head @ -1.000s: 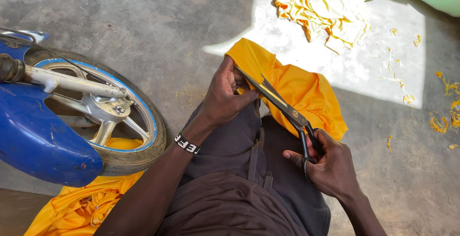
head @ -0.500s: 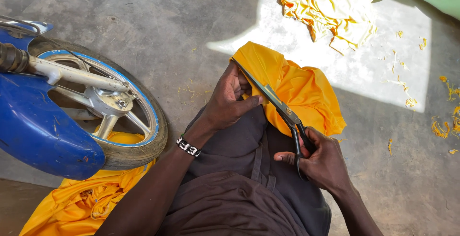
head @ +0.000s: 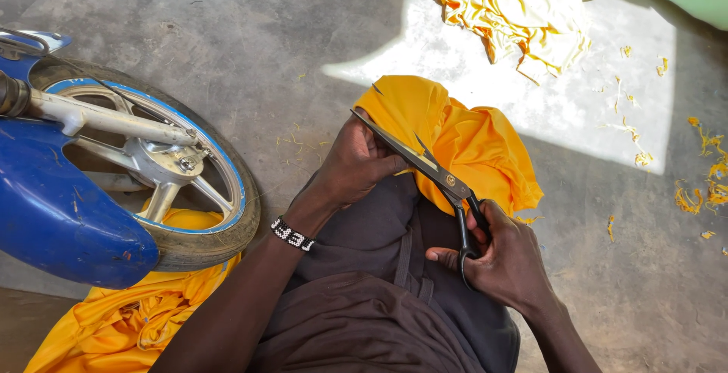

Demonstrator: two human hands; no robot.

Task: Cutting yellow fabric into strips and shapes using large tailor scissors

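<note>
The grey concrete floor (head: pixel 227 47) has much free room ahead and to the right, where only small yellow scraps (head: pixel 701 191) lie. To the left the room is closed by the blue motorcycle front with its black tyre and blue-rimmed wheel (head: pixel 171 183), very near the left forearm. A second heap of yellow cloth (head: pixel 114 327) lies under that wheel, and a pale yellow pile (head: pixel 516 9) lies in the sun patch far ahead.

The orange-yellow fabric (head: pixel 470 145) rests over the knees, on the dark trousers (head: pixel 379 297). Compared with a second ago, the long black-handled metal scissors (head: pixel 425 168) have advanced along the fabric edge, so I judge the cut is progressing steadily.

The left hand (head: pixel 356 164) presses the fabric edge with fingers curled together around it. The right hand (head: pixel 508 255) has its fingers closed through the scissor handles; the blades are almost shut on the cloth.
</note>
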